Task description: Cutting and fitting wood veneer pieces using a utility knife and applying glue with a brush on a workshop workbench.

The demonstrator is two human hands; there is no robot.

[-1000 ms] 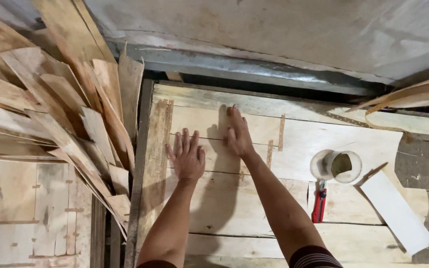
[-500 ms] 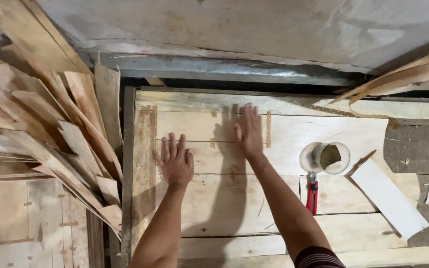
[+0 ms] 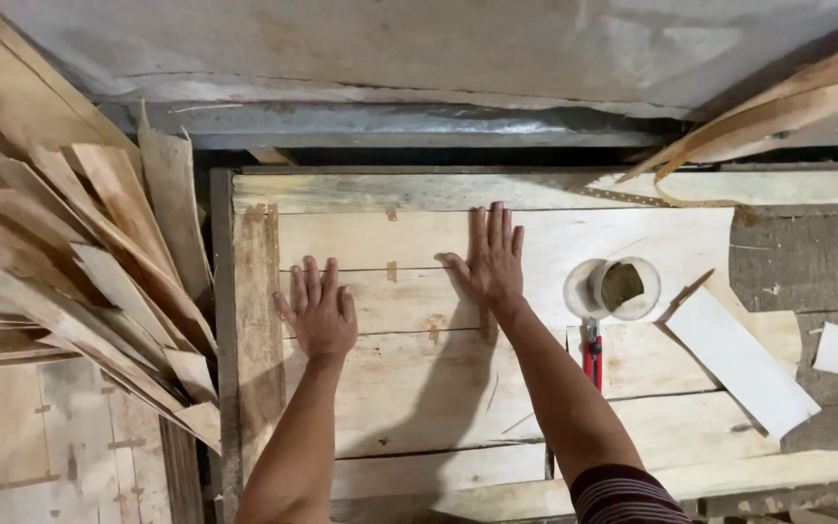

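Observation:
Thin pale veneer sheets (image 3: pixel 409 378) lie side by side on a wooden work surface, joined by small tape patches. My left hand (image 3: pixel 319 311) rests flat on the sheets near their left side, fingers spread. My right hand (image 3: pixel 489 262) presses flat farther up and to the right, fingers pointing away from me. Neither hand holds anything. A darker vertical strip (image 3: pixel 257 320) borders the sheets on the left.
A roll of tape (image 3: pixel 613 288) and a red-handled cutter (image 3: pixel 592 351) lie right of my right hand. A white veneer offcut (image 3: pixel 739 361) sits farther right. A heap of veneer strips (image 3: pixel 80 262) stacks up at the left. A grey wall (image 3: pixel 419 58) runs behind.
Both hands have slid slightly across the sheets, the right hand shifting a little down and right. The camera view has drifted, so the sheets sit more centred.

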